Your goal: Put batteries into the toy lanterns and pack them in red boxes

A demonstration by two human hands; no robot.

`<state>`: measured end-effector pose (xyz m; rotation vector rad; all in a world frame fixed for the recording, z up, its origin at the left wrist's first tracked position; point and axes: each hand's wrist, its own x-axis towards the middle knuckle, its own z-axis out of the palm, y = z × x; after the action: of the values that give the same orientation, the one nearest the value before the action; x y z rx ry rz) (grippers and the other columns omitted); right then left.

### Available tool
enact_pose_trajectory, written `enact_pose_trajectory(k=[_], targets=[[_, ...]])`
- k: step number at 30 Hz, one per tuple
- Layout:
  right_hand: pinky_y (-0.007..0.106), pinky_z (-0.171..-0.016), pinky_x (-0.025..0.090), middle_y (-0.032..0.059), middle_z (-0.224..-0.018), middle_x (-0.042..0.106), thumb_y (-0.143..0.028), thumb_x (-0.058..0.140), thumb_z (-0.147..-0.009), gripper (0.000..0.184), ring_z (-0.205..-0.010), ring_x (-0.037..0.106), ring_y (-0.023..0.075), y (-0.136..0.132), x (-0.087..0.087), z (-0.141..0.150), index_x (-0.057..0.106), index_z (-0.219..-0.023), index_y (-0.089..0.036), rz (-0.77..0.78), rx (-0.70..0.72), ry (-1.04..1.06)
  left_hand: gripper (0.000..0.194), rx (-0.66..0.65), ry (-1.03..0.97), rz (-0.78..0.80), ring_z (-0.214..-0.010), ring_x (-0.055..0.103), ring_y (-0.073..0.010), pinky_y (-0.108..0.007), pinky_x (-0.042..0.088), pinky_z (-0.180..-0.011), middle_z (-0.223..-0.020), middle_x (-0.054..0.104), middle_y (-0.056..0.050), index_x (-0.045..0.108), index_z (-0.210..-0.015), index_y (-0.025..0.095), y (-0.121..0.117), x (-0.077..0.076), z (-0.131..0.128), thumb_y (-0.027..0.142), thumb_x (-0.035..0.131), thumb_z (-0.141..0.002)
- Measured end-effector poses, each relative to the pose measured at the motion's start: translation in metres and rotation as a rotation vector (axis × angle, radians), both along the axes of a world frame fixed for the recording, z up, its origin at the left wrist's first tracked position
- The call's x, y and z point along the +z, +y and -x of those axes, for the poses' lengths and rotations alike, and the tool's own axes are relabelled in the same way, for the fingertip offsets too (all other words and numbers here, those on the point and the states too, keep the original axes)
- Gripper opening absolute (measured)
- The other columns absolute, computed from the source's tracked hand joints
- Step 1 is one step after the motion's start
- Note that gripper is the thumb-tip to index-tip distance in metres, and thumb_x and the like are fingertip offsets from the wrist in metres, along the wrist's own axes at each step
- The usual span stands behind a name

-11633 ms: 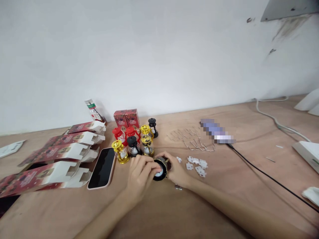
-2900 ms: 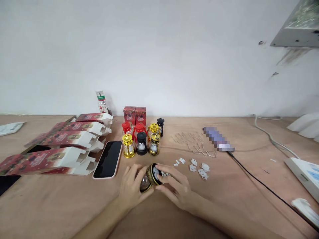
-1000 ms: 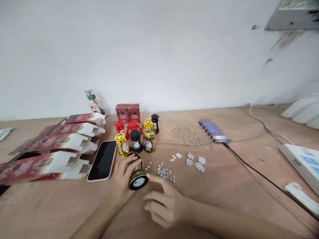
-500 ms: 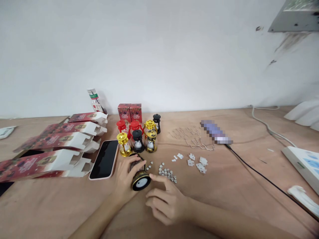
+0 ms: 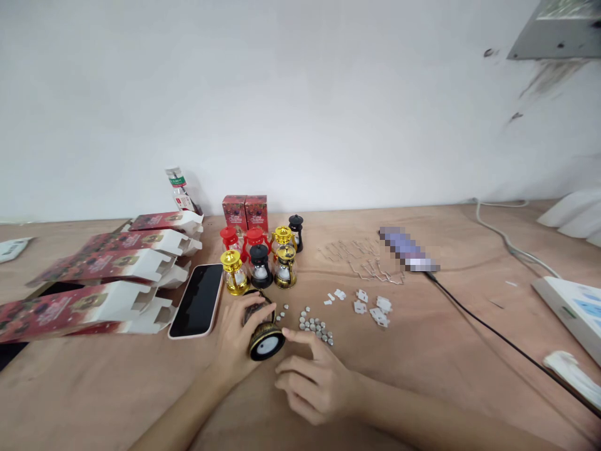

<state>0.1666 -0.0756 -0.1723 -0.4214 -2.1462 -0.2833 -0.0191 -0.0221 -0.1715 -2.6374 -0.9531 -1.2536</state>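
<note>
My left hand [image 5: 239, 332] is wrapped around a small bronze-and-black lantern [image 5: 267, 343], which lies tilted with its underside towards me. A pale round cover with a small dark dot fills the base. My right hand [image 5: 312, 376] is beside it, index fingertip at the base's rim, the other fingers loosely bent and holding nothing. Just past that fingertip lie several silver button cells [image 5: 317, 327], with a few more [image 5: 282, 311] near the lantern. Several small lanterns in gold [image 5: 235, 275], red [image 5: 255, 241] and black [image 5: 260, 269] stand upright behind my left hand.
Opened red boxes [image 5: 94, 307] lie at the left beside a phone [image 5: 196, 300]. Two closed red boxes [image 5: 245, 213] and a bottle [image 5: 181, 191] stand near the wall. White plastic pieces [image 5: 375, 308], bent wires [image 5: 361, 258], and a blurred-out device [image 5: 408, 250] on a black cable [image 5: 488, 326] are rightward.
Since about three seconds ago, my right hand has come off the lantern's underside, uncovering the button cells, and my left hand has turned the base towards me. Hardly anything moves in the last half second.
</note>
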Motion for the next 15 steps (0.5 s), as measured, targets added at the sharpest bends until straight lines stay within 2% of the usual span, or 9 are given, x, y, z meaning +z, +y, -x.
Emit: enact_pose_trajectory(k=[12,15], targets=[[0.045,-0.113,0.031,0.0001,-0.065,0.061,-0.003,0.039,-0.083,0.022,-0.064,0.058,0.0087,0.0001,-0.0005,0.0006,0.059,-0.076,-0.011,-0.020,0.022,0.002,0.035,-0.012,0.010,-0.007,-0.109,0.052,-0.0263,-0.038,0.043,-0.085,-0.112,0.054,-0.010,0.052,-0.122,0.023,-0.0005,0.0017,-0.0007,0.027,0.052,-0.087],[0.046,-0.103,0.044,0.0037,-0.072,0.065,-0.004,0.044,-0.082,0.018,-0.076,0.062,0.0131,-0.0029,0.0016,-0.0060,0.060,-0.081,-0.013,0.021,0.018,0.043,0.036,-0.023,0.019,-0.022,-0.109,0.052,-0.0258,-0.037,0.043,-0.085,-0.112,0.053,-0.011,0.051,-0.123,0.023,-0.0014,0.0031,-0.0009,0.026,0.051,-0.087]])
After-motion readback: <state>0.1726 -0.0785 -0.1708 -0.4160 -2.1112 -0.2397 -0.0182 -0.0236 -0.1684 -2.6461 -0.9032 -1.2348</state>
